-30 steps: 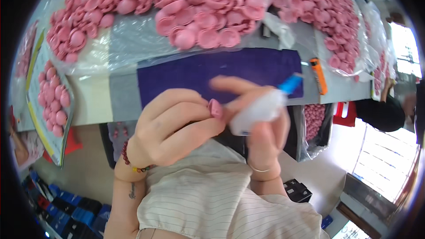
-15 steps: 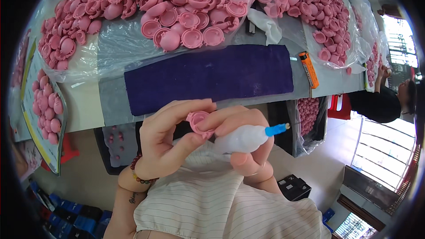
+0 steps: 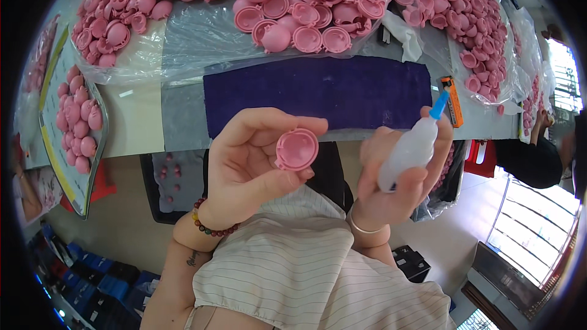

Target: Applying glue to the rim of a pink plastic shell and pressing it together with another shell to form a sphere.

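My left hand [image 3: 254, 156] pinches a round pink plastic half-shell [image 3: 297, 150] between thumb and fingers, its hollow side facing me. To the right, my right hand [image 3: 397, 174] is wrapped round a white squeeze bottle [image 3: 408, 154] with a blue needle tip [image 3: 439, 105] pointing up and to the right. The two hands are apart, both raised before the table's near edge. Beyond them a dark purple cloth [image 3: 318, 91] lies flat on the table. Loose pink half-shells [image 3: 307, 39] are heaped on clear plastic sheeting behind the cloth.
A tray [image 3: 101, 119] of closed pink balls stands at the left. Another pink heap [image 3: 483, 36] lies at the far right, near an orange box [image 3: 452, 101] and a white tissue [image 3: 403, 36]. Below the table sits a dark bin [image 3: 153, 198]. A co-worker's dark sleeve [image 3: 529, 162] shows at right.
My right hand with the bottle has drawn away to the right, and its needle tip now points upward. The half-shell has turned its hollow toward me. The whole view has shifted slightly.
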The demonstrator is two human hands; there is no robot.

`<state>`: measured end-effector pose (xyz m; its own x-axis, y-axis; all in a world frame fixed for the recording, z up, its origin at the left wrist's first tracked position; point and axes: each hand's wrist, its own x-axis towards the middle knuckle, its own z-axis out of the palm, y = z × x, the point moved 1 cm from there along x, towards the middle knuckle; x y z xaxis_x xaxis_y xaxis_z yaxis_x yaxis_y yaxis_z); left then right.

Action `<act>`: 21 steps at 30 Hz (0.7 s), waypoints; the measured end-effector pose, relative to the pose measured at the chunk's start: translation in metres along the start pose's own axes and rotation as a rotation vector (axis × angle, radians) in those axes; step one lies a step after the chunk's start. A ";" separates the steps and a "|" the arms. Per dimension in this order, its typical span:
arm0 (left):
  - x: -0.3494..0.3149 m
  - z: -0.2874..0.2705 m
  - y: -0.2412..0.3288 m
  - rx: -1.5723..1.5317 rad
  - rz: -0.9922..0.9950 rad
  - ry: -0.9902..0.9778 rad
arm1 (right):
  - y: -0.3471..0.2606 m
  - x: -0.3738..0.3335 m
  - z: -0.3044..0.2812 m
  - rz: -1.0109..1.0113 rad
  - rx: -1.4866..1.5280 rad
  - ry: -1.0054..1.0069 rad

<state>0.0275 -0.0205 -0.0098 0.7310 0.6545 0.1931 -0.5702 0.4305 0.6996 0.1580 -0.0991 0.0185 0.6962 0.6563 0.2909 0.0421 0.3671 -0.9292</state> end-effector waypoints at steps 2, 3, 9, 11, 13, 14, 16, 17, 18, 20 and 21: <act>0.000 0.003 0.001 -0.121 -0.090 0.005 | -0.001 0.003 -0.008 0.042 0.036 -0.047; -0.001 0.002 0.000 -0.123 -0.092 0.005 | -0.001 0.003 -0.010 -0.032 0.055 0.013; -0.002 0.006 0.001 -0.133 -0.105 0.061 | -0.010 0.022 -0.016 -0.482 0.116 -0.489; -0.002 0.003 -0.001 -0.090 -0.060 0.006 | -0.018 0.009 -0.006 -0.555 -0.235 -0.383; -0.002 0.002 -0.002 -0.091 -0.047 0.007 | -0.013 0.008 -0.003 -0.563 -0.206 -0.350; -0.002 0.002 -0.002 -0.091 -0.032 0.010 | -0.012 0.009 -0.001 -0.585 -0.222 -0.371; -0.003 0.003 -0.001 -0.081 -0.035 0.021 | -0.012 0.009 0.000 -0.606 -0.236 -0.392; -0.003 0.003 -0.001 -0.074 -0.039 0.026 | -0.013 0.008 -0.001 -0.594 -0.255 -0.403; -0.003 0.003 -0.001 -0.075 -0.039 0.026 | -0.013 0.007 -0.001 -0.583 -0.274 -0.413; -0.003 0.002 -0.001 -0.051 -0.024 -0.011 | -0.010 0.007 0.000 -0.596 -0.296 -0.405; -0.003 0.002 -0.001 -0.051 -0.024 -0.011 | -0.009 0.006 0.000 -0.610 -0.319 -0.397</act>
<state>0.0263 -0.0242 -0.0098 0.7487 0.6369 0.1839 -0.5703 0.4774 0.6685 0.1622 -0.0983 0.0287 0.1792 0.6082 0.7733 0.5784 0.5707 -0.5829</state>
